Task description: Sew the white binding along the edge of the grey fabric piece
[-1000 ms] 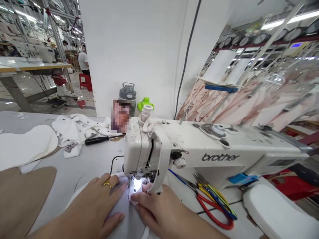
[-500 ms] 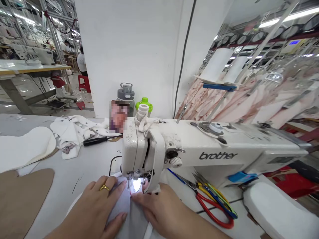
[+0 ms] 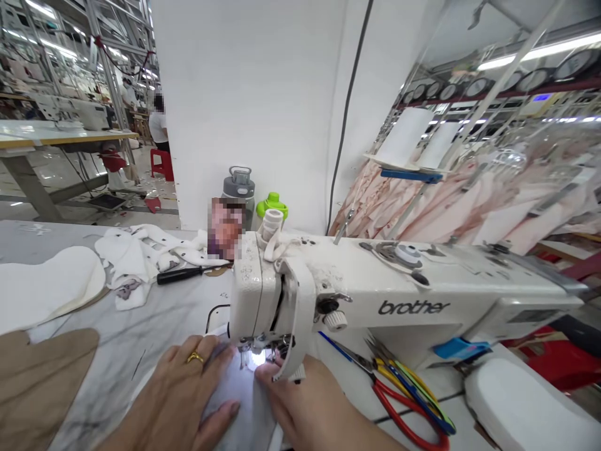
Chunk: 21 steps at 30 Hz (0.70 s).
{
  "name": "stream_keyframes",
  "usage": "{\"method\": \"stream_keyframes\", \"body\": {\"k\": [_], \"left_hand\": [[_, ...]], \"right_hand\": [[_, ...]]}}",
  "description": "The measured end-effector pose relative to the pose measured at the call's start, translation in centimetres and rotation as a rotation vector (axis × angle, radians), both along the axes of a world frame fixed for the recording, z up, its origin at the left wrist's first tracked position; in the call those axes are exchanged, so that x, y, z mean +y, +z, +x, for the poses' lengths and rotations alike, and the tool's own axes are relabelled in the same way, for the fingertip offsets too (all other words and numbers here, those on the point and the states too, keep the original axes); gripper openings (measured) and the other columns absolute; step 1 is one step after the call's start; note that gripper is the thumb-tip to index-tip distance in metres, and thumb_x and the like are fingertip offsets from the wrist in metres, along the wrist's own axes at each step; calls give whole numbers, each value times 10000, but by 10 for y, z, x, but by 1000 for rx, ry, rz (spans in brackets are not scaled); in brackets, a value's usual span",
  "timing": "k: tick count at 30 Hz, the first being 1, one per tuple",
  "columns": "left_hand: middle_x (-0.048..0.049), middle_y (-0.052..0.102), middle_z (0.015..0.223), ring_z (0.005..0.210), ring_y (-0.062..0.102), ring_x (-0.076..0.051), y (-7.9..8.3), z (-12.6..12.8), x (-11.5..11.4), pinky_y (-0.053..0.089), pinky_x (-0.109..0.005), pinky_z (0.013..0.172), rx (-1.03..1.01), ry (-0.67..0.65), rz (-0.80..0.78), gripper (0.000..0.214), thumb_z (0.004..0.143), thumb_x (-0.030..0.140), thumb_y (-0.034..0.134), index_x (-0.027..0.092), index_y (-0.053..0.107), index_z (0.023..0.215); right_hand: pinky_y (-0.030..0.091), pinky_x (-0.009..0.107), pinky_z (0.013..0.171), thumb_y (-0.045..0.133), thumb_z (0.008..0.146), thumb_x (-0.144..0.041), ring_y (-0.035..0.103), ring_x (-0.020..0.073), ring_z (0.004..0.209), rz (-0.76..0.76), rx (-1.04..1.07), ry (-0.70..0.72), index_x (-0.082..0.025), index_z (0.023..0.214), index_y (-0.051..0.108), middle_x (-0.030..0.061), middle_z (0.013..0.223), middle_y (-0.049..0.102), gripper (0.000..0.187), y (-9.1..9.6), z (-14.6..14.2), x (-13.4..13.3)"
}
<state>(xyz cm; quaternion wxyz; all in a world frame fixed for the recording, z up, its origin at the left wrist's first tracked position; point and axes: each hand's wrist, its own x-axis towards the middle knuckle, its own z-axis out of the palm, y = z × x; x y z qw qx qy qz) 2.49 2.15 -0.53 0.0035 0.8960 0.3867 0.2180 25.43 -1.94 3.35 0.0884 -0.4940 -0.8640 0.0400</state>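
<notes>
Head view puts both of my hands flat on the white fabric (image 3: 244, 407) at the near edge of the desk (image 3: 117, 338), right under the needle end of the sewing machine (image 3: 357, 294). My left hand (image 3: 183, 394), with the gold ring (image 3: 195, 357) on it, lies spread, palm down, pressing the cloth; nothing is pinched in it. My right hand (image 3: 314, 407) also presses down with extended fingers, its fingertips (image 3: 263, 374) just beside the presser foot (image 3: 256, 351) under the lamp's glare. I cannot tell whether a fold is nipped beneath them.

I judge the main danger to be those right fingertips: if the cloth feeds fast and they ride along with it, they meet the needle. Uneven pressure between the two hands could also skew the seam or bunch the fabric at the foot, which the glare would hide from me.

Further out, the red-handled scissors (image 3: 404, 413) lie just beside my right wrist; a sideways sweep could knock them or catch a blade. A black-handled tool (image 3: 181, 274) and crumpled white cloth (image 3: 136, 257) sit toward the far left of the desk, a brown paper pattern (image 3: 37, 382) at the near-left corner, and two bottles (image 3: 256, 200) stand behind the machine.
</notes>
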Motion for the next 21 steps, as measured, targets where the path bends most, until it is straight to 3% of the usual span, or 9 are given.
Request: {"method": "stream_keyframes", "body": {"k": [6, 14, 18, 21], "left_hand": [[-63, 641, 1156, 1032, 557, -280, -3, 0, 2, 477, -426, 836, -71, -24, 35, 392, 835, 415, 657, 273, 618, 1199], [-84, 634, 1104, 1015, 558, -293, 2, -1, 6, 497, -442, 811, -34, -39, -22, 316, 872, 410, 620, 263, 629, 1151], [-58, 665, 1055, 999, 587, -253, 15, -3, 4, 498, -418, 847, -26, -215, -60, 218, 912, 249, 489, 277, 648, 1058], [-84, 694, 1087, 943, 621, -259, 22, -6, 6, 514, -404, 795, 104, -371, -78, 315, 868, 287, 546, 254, 624, 1172]], "right_hand": [[442, 303, 599, 576, 823, -139, 615, 208, 721, 152, 19, 28, -180, 871, 665, 63, 863, 677, 109, -1, -1, 2], [459, 301, 648, 571, 853, -173, 621, 216, 782, 78, -4, 5, -187, 877, 668, 70, 923, 694, 101, 0, -2, 3], [480, 295, 675, 590, 831, -168, 625, 215, 791, 62, 15, 4, -188, 880, 675, 72, 937, 699, 100, 0, -1, 5], [493, 296, 667, 559, 846, -166, 637, 224, 779, 67, 26, 18, -178, 914, 690, 90, 918, 704, 148, 0, 0, 5]]}}
